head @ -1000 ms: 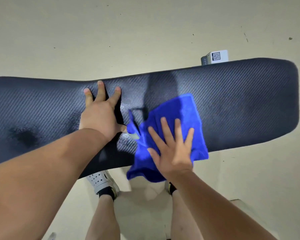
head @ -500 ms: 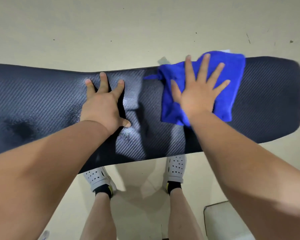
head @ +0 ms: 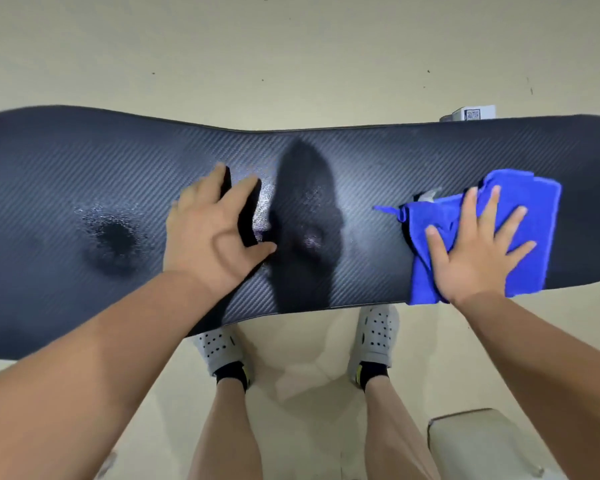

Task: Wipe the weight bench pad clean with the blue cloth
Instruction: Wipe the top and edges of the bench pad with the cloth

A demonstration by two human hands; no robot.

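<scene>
The weight bench pad (head: 84,161) is stretching across the whole view, dark and woven-textured, over a pale floor (head: 291,46). Toward its left part a dark wet patch (head: 113,237) is showing, ringed with fine glistening droplets. Just right of that patch the left hand (head: 208,237) is reaching over the middle of the pad, fingers extended and spread, thumb out to the side, grasping nothing — whether the palm is bearing on the surface or hovering just above it cannot be told. More wet sheen is glinting beside its fingers, and a broad shadow (head: 302,220) is falling across the pad's centre. Farther right, the blue cloth (head: 534,237) is lying bunched on the pad's right part, its lower edge reaching the near rim, a thin strand trailing off leftward. The right hand (head: 475,251) is pressing flat on the cloth, fingers straight and fanned, not curling round it. Behind the pad's far edge a small white box (head: 471,114) with a printed code is peeking out. Below the pad, two pale perforated shoes — the left shoe (head: 219,344) and the right shoe (head: 374,334) — are standing on the floor, and a pale cushioned block (head: 478,445) is sitting at the lower right.
</scene>
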